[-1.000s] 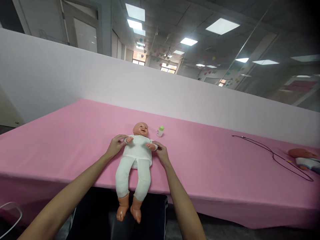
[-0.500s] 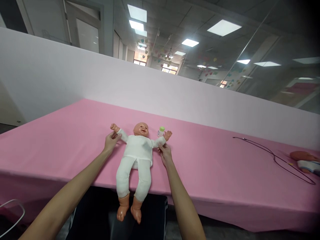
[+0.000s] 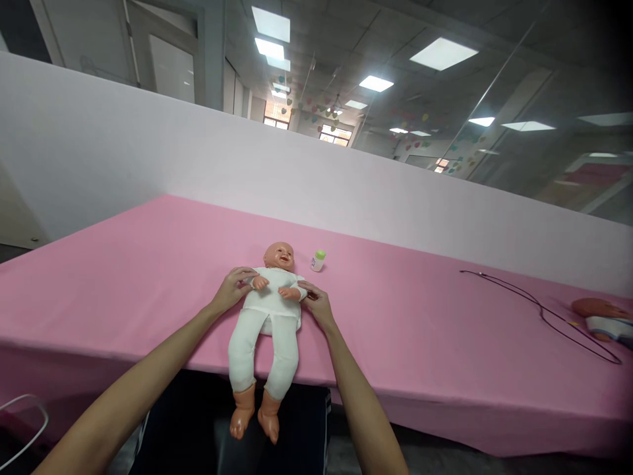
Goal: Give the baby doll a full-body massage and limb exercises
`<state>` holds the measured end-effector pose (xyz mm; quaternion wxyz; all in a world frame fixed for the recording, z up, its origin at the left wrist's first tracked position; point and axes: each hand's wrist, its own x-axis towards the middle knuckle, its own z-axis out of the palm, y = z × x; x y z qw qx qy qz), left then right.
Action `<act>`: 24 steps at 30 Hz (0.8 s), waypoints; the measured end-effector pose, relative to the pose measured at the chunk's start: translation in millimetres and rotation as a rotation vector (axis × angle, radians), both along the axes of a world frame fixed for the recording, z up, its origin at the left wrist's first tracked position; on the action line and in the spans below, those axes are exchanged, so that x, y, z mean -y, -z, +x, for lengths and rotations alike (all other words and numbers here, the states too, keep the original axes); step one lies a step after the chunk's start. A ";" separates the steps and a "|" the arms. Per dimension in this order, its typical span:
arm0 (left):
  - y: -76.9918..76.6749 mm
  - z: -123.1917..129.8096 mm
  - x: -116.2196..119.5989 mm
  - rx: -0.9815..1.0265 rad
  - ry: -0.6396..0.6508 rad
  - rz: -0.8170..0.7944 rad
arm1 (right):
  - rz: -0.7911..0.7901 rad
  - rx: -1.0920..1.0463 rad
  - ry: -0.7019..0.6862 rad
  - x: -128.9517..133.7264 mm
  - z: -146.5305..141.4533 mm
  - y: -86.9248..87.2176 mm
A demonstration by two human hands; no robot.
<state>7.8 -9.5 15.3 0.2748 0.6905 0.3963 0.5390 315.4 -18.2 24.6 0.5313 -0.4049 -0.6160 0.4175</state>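
A baby doll [image 3: 271, 300] in a white cloth suit lies on its back on the pink-covered table [image 3: 395, 316], its feet hanging past the front edge. Both of its forearms are folded in over the chest. My left hand [image 3: 232, 290] grips the doll's arm on the left side, fingers over the sleeve near the shoulder. On the other side my right hand [image 3: 317, 305] is curled around the opposite sleeve, its fingertips partly hidden against the cloth. A small bottle with a green cap [image 3: 318, 260] stands just beyond my right hand, beside the doll's head.
A thin dark cable [image 3: 541, 309] lies looped on the right of the table, near a second doll [image 3: 601, 320] at the right edge. A white partition [image 3: 316, 178] runs along the back. A white cord [image 3: 30, 422] shows at lower left.
The doll's arms have gone from spread out at its sides to folded in over its chest. Both my hands have moved inward with them, closer to the body.
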 end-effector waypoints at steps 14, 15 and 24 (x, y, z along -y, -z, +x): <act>4.3 -19.5 -15.6 0.624 -0.422 -0.404 | -0.222 -0.585 0.322 -20.5 15.6 11.4; 3.6 -18.3 -14.5 0.583 -0.409 -0.375 | -0.190 -0.559 0.314 -19.3 14.1 10.7; 8.3 -18.3 -17.1 0.348 -0.635 -0.215 | -0.105 -0.375 0.560 -20.4 19.3 13.9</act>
